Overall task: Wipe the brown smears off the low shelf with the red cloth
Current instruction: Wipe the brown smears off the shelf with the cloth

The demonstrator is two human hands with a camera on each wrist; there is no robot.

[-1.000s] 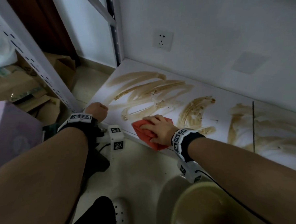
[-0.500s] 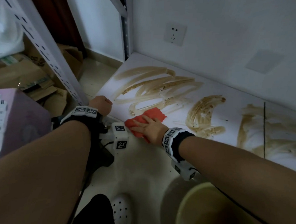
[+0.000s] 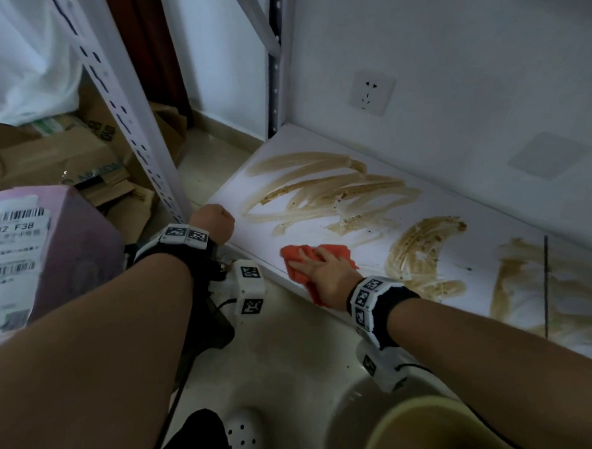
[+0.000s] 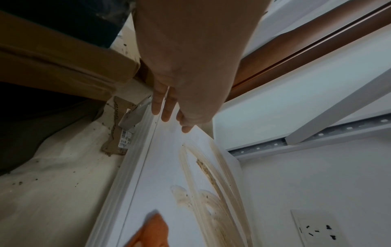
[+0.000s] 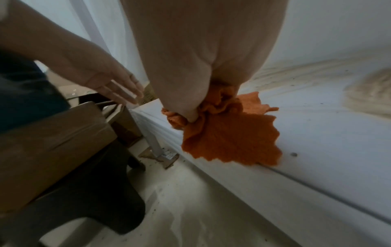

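The right hand point(image 3: 323, 273) presses flat on the soft, crumpled red cloth point(image 3: 300, 255) — limp, light, best bunched under the palm — while the left hand point(image 4: 182, 93) rests with fingers straight on the white low shelf point(image 3: 493, 234).

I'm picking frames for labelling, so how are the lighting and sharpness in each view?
Head view: dim and soft, but the brown smears stay readable. Left wrist view: strongly stretched, the red cloth blurred at the bottom edge. Right wrist view: the right hand looms large, the floor is dark.
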